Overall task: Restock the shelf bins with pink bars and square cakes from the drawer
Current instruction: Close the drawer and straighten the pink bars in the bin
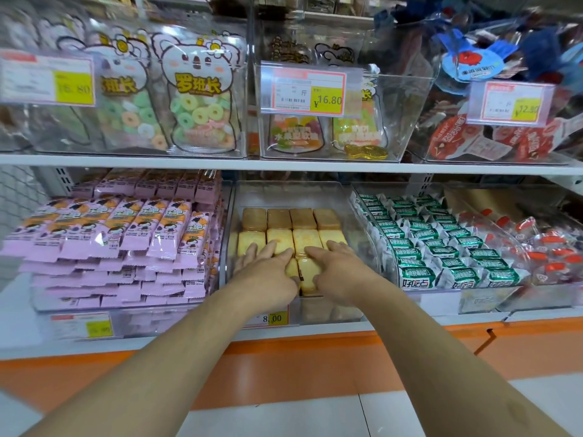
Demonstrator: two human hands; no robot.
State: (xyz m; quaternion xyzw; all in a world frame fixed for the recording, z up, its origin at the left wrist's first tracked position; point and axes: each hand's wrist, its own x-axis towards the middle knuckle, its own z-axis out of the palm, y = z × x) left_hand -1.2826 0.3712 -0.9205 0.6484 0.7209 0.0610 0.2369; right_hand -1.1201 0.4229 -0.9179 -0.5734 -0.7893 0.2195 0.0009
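Wrapped square cakes (307, 239) lie in rows inside a clear bin (356, 216) at the middle of the lower shelf. Both my hands reach into that bin from the front. My left hand (268, 266) lies flat on the front cakes with fingers stretched forward and its thumb against a cake (308, 274) between the hands. My right hand (339, 266) mirrors it, fingers straight, thumb touching the same cake. Stacks of pink bars (126, 234) fill the bin to the left. No drawer is in view.
Right of the cakes stand bins of green-wrapped snacks (441, 247) and red-capped packs (542, 250). The upper shelf (189, 160) carries clear bins of candy bags with price tags. An orange cabinet front (284, 367) runs below the shelf edge.
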